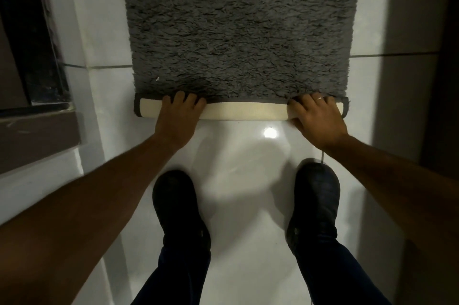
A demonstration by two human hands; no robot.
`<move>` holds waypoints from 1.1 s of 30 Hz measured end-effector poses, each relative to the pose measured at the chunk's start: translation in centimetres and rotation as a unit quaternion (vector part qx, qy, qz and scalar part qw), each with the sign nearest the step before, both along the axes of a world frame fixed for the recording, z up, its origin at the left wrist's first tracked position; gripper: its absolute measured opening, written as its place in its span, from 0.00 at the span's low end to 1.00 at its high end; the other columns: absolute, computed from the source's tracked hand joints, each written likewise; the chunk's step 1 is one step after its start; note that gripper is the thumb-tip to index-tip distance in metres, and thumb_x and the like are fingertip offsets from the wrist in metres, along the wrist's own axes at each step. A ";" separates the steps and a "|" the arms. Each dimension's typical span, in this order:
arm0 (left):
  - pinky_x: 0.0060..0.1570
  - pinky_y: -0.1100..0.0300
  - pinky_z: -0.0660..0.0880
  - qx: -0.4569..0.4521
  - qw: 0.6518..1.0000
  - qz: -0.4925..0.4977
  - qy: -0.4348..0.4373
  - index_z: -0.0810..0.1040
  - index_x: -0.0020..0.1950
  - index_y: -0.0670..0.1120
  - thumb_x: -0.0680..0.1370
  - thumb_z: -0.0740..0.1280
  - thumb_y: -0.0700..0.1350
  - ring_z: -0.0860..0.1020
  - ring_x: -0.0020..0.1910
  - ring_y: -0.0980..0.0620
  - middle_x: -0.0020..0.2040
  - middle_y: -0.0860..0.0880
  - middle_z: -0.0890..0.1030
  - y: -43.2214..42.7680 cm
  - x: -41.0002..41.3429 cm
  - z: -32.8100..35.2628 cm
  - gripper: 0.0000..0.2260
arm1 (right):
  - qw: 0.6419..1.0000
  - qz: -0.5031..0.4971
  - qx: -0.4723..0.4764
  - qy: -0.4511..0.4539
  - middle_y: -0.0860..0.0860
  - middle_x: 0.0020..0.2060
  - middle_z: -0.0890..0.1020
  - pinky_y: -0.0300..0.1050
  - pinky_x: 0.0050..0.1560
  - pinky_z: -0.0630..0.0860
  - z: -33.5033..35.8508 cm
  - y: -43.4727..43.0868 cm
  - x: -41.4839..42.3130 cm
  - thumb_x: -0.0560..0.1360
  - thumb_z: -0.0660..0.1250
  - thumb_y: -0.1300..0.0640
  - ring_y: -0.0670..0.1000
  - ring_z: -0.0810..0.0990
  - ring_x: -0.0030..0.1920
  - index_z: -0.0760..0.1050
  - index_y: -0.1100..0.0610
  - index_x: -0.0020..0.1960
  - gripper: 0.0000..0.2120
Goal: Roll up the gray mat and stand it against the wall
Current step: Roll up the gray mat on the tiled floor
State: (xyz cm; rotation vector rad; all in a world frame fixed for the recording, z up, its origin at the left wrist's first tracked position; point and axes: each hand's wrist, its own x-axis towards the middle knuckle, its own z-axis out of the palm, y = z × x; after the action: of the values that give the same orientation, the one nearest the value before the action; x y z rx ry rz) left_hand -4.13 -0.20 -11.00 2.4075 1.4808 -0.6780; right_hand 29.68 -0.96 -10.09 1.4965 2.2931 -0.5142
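Head view looks straight down on a gray mat (238, 31) lying flat on a glossy white tiled floor (248, 205), its shaggy pile facing up and running out of the top of the frame. Only the near edge is turned over into a first narrow roll (246, 110), which shows the cream backing and a dark bound border at each end. Both hands are down on that roll, well apart from each other. Left hand (177, 115) sits left of the middle, palm on the cream backing and fingers curled over the top onto the pile. Right hand (316, 117) grips near the right end, fingers spread over the roll and thumb tucked under its near side; a ring (320, 98) shows on one finger. Two bare forearms reach in from the lower corners. Below the hands stand two dark shoes (181, 210) on the tiles, with dark trouser legs (173, 277) beneath them. A bright light spot reflects off the floor just beside the right hand. Dark furniture (32, 56) edges the left side, and a shadowed surface lines the right edge.
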 end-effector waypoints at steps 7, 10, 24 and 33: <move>0.56 0.43 0.71 -0.118 0.982 0.068 -0.131 0.79 0.58 0.42 0.76 0.71 0.44 0.79 0.52 0.38 0.52 0.40 0.83 1.2 -1.6 1.4 0.12 | 0.988 -0.062 -0.117 0.075 0.60 0.48 0.84 0.54 0.45 0.78 0.9 0.8 0.5 0.76 0.71 0.55 0.63 0.82 0.45 0.77 0.61 0.58 0.14; 0.55 0.44 0.75 -0.212 0.962 0.116 -0.125 0.71 0.64 0.45 0.79 0.67 0.48 0.80 0.51 0.39 0.52 0.40 0.82 1.1 -1.4 2.5 0.15 | 0.961 -0.128 -0.236 0.062 0.55 0.49 0.80 0.47 0.43 0.74 1.6 1.3 1.1 0.77 0.68 0.49 0.54 0.78 0.44 0.70 0.52 0.58 0.13; 0.59 0.38 0.69 -0.023 1.000 0.005 0.015 0.67 0.70 0.39 0.73 0.66 0.65 0.70 0.64 0.37 0.66 0.36 0.72 -0.8 -0.8 1.2 0.36 | 0.991 -0.114 0.030 0.059 0.62 0.53 0.80 0.61 0.54 0.72 1.5 0.9 0.1 0.80 0.64 0.52 0.65 0.76 0.54 0.78 0.64 0.55 0.14; 0.50 0.41 0.74 -0.027 0.999 0.039 -0.004 0.74 0.63 0.39 0.74 0.72 0.50 0.76 0.56 0.37 0.57 0.37 0.79 2.3 -0.2 1.0 0.22 | 0.995 -0.072 -0.026 0.064 0.63 0.58 0.80 0.66 0.60 0.69 1.1 2.4 1.2 0.74 0.71 0.58 0.67 0.76 0.59 0.76 0.61 0.62 0.18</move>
State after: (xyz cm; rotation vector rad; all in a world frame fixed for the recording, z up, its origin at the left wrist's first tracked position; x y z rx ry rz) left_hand -4.32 2.14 -9.96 2.2975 1.5246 -0.6811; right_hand 30.84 1.40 -9.00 1.6550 2.2582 -0.7246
